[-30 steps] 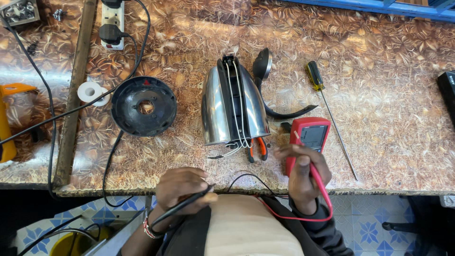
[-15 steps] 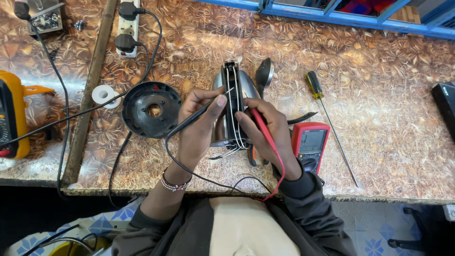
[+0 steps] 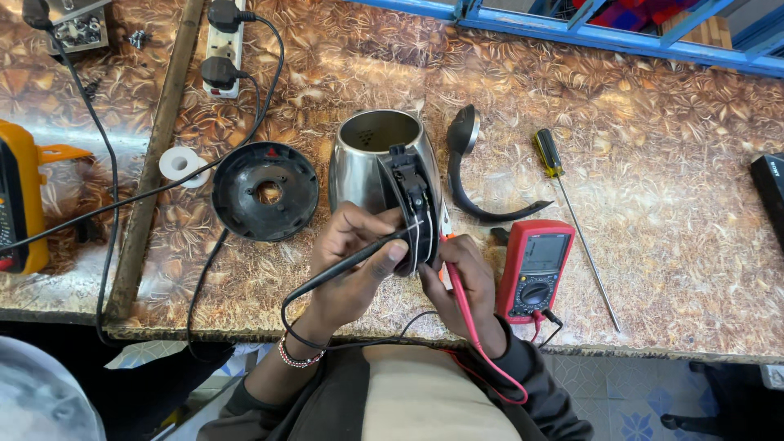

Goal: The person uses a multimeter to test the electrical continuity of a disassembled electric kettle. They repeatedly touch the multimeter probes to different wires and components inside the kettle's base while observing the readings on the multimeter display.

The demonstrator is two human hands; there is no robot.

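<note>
A steel electric kettle (image 3: 367, 155) lies on its side on the patterned bench, its black handle frame (image 3: 411, 196) with exposed wiring facing me. My left hand (image 3: 347, 269) holds a black test probe (image 3: 351, 261) whose tip touches the handle wiring. My right hand (image 3: 461, 282) holds a red test probe (image 3: 459, 294) against the lower part of the same handle. Both leads run to a red multimeter (image 3: 535, 269) lying just right of my right hand.
A black kettle base (image 3: 265, 190) with its cord lies left of the kettle. A black handle cover (image 3: 474, 184) and a yellow-handled screwdriver (image 3: 572, 212) lie to the right. A white tape roll (image 3: 181, 163), a power strip (image 3: 222, 45) and a yellow meter (image 3: 20, 200) are at the left.
The hands rose from the bench edge to the kettle. Both probes now press on the handle wiring, and the kettle shows its open mouth.
</note>
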